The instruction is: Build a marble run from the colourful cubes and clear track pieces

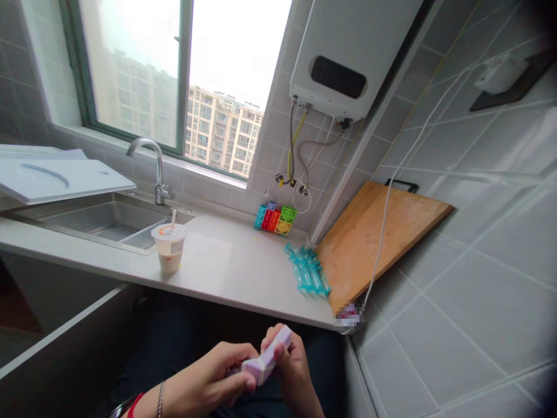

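Low in the view, in front of the counter edge, my left hand [221, 371] and my right hand [290, 357] both grip a pale purple, box-like piece [272, 357]. It looks angled, with two flat-sided lengths meeting between my hands. My right hand pinches its upper end, thumb on the near face. The left hand's thumb and fingers close round the lower end and hide part of it. I cannot tell exactly what the piece is. The nearest things on the counter are several clear teal plastic pieces [308, 270], lying side by side.
On the white counter [226, 255] stands a lidded drink cup [169, 247] with a straw. Colourful plastic blocks [276, 219] lean on the back wall. A wooden board [378, 232] rests at the right, crossed by a white cable [385, 215]. The sink [108, 220] and faucet [159, 168] are left.
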Demonstrator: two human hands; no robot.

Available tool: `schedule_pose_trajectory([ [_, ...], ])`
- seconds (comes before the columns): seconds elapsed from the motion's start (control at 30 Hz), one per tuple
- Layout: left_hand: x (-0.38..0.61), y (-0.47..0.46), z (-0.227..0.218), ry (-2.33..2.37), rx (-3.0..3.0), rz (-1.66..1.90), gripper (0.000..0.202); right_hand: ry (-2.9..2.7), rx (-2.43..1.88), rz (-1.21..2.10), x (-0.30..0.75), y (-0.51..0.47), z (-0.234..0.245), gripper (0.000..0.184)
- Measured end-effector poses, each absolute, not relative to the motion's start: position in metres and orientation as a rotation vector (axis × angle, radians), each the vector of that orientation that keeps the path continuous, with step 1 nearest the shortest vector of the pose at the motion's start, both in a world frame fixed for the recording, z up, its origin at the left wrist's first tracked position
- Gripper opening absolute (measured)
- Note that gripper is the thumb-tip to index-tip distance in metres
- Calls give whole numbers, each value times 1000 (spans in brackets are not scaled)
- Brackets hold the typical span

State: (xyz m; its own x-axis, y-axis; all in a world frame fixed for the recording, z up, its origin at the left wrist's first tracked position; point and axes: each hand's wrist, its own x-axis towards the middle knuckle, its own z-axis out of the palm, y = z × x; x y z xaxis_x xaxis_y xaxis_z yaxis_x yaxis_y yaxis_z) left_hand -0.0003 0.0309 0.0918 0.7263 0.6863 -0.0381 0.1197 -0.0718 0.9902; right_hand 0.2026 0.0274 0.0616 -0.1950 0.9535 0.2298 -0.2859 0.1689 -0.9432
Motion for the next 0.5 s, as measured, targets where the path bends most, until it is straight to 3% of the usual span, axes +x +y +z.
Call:
schedule_pose_trajectory([
  [0.27, 0, 48, 70, 830, 1950, 758, 40, -1410, -1205, 1118, 189, 35, 72, 49],
  [0.5, 0, 39, 73, 853, 1969, 717, 38, -1481, -1196, 1164, 197, 32, 76, 47],
])
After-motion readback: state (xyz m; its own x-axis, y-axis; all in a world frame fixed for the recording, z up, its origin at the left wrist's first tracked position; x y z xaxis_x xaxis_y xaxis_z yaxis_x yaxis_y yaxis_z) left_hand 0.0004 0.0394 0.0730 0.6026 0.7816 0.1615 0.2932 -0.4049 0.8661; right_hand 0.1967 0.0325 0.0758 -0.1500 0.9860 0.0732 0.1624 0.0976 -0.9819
